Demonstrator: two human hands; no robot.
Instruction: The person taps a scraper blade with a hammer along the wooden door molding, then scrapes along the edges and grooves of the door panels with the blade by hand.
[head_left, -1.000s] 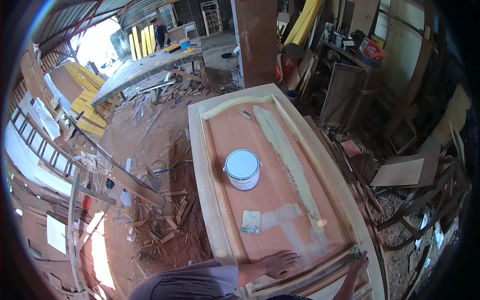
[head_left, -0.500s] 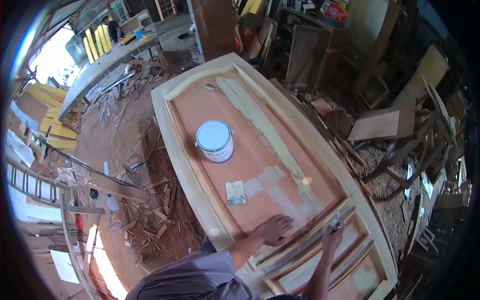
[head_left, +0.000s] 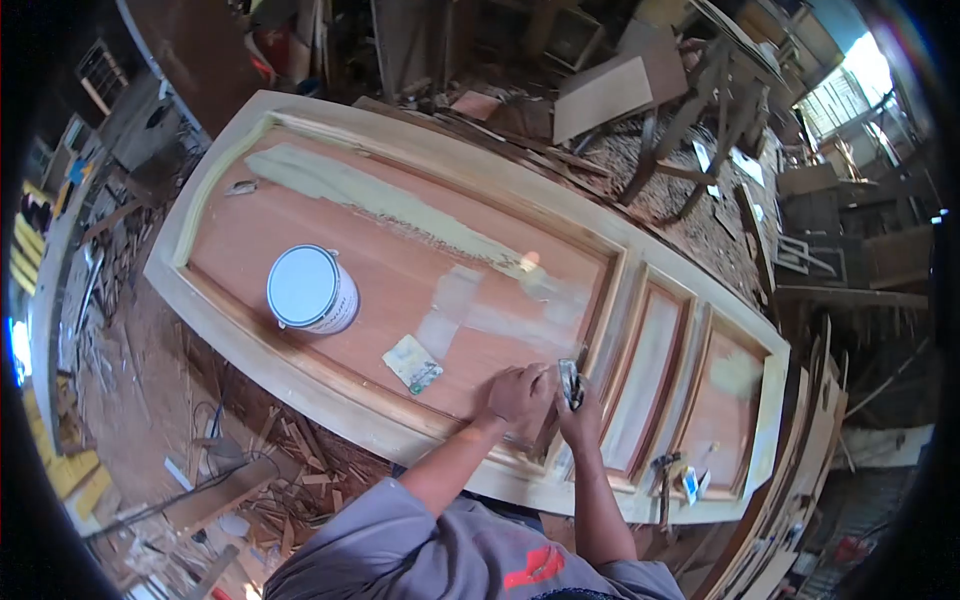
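Note:
A wooden door (head_left: 215,220) with a curved top end and recessed panels lies flat before me, with pale filler on parts of it. My right hand (head_left: 583,418) is closed around a small grey, metallic-looking tool (head_left: 570,383), whose kind I cannot make out, over the molding beside the large panel. Just left of it, my left hand (head_left: 517,395) is low over the large panel, its fingers loosely bent and apart. A lidded white can (head_left: 312,290) stands on that panel. Between the can and my left hand lies a stained, pale square piece (head_left: 411,363).
A hammer (head_left: 665,480) and a small blue-and-white item (head_left: 690,485) are at the door's near right edge. Wood scraps (head_left: 300,450) litter the ground at left. Boards (head_left: 603,98) and timber lie beyond the door; long planks (head_left: 790,480) stand at right.
My view has swung right, so the door lies more crosswise. My hands have come closer together; the left, previously flat on the panel, is now bent. The right hand keeps the grey tool.

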